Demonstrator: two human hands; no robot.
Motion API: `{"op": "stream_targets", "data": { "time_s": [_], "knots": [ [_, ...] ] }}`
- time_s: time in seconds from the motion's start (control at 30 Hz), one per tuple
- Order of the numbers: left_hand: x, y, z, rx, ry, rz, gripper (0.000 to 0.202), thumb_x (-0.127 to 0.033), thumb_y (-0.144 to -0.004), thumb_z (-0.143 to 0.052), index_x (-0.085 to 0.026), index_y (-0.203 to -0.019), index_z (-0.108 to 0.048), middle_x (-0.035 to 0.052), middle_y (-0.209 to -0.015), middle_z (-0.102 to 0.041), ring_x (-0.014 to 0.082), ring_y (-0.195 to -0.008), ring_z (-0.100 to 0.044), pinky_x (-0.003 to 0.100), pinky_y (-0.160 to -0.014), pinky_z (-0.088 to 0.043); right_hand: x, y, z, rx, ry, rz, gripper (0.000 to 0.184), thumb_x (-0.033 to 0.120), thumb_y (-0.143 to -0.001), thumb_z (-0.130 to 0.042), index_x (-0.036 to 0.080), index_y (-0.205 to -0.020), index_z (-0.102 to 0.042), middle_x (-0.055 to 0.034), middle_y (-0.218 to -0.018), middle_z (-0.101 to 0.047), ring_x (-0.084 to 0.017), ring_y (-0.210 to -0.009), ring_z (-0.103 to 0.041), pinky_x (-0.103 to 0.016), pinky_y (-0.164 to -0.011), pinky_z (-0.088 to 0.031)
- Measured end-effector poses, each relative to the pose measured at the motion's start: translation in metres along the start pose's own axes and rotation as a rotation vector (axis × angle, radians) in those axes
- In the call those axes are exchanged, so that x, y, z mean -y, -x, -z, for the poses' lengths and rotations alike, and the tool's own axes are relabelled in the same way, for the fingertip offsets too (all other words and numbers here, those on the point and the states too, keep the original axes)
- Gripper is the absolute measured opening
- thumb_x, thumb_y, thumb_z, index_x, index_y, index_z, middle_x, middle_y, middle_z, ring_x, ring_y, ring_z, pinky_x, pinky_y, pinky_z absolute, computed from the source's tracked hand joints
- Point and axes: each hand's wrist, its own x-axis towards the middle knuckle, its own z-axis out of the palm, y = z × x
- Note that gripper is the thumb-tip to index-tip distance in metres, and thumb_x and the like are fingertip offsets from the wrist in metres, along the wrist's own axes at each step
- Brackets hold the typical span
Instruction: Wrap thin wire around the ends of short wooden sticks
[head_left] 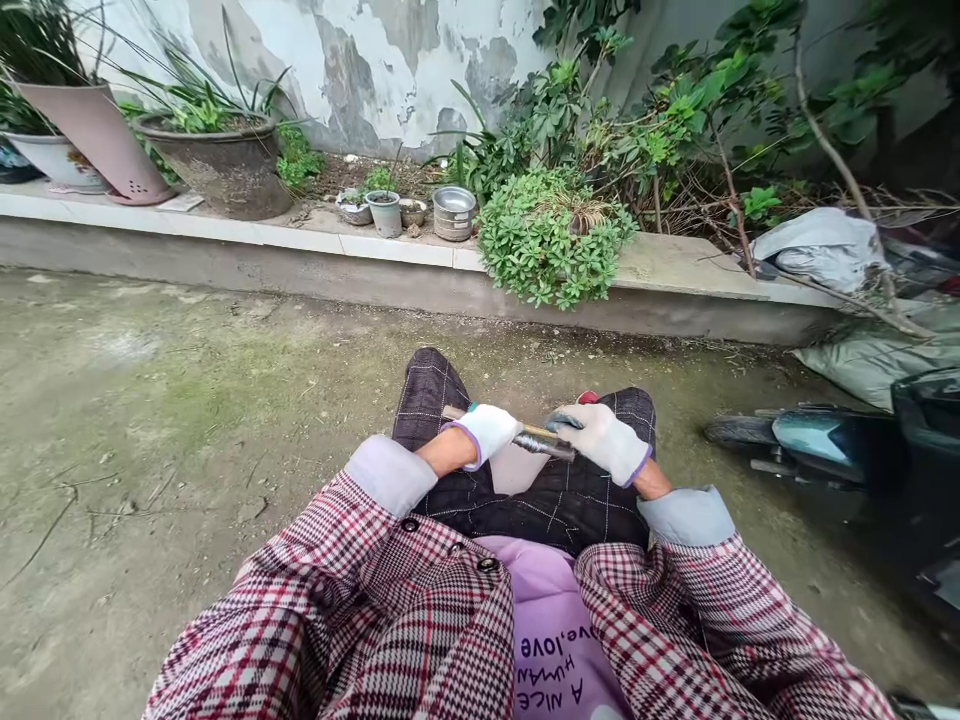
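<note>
Nearest you: the sleeves of your red-checked jacket [315, 600], cuffs turned back in pale blue, over a lilac printed shirt [551, 620]. Left hand [486, 435]: white knit glove with purple hem, forearm angled inward, fingers closed round a wood-and-metal hand tool [536, 437], exact kind unclear. Right hand [600, 443]: matching glove, curled closed over the tool's dark metal end. Tool: crosswise above your lap, hands close together, apparently a two-handed grip to steady it. Beneath: dark checked trousers [450, 400], knees apart. Small red object [589, 397]: just behind the right hand, mostly hidden. Beyond: bare, mossy ground [150, 400], a low concrete ledge [225, 250] bearing potted plants [214, 165] and a stainless steel pot [454, 212]; a teal scooter [810, 435] at right.
</note>
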Motion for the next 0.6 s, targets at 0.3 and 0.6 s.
{"op": "stream_targets", "data": {
  "time_s": [0.3,0.6],
  "knots": [
    [0.003,0.012,0.018,0.008,0.141,0.004,0.018,-0.005,-0.070,-0.075,-0.010,-0.087,-0.075,0.0195,-0.089,-0.076,0.0343,-0.089,-0.076,0.037,-0.077,-0.057,-0.004,-0.006,-0.001,-0.046,-0.100,0.010,0.023,0.027,-0.089,-0.060,0.023,-0.097,-0.082,-0.0050,-0.103,-0.083,-0.022,-0.095,-0.075,-0.029,-0.087,-0.054],
    [0.019,-0.004,0.044,-0.080,0.916,0.108,0.027,-0.028,-0.092,-0.058,-0.014,-0.111,-0.071,0.0018,-0.074,-0.069,0.0098,-0.048,-0.054,0.020,-0.049,-0.046,-0.009,-0.007,-0.016,-0.092,-0.458,-0.032,0.028,0.037,-0.087,-0.058,0.018,-0.093,-0.079,-0.0050,-0.087,-0.079,-0.019,-0.074,-0.070,-0.028,-0.070,-0.054]
  ]
}}
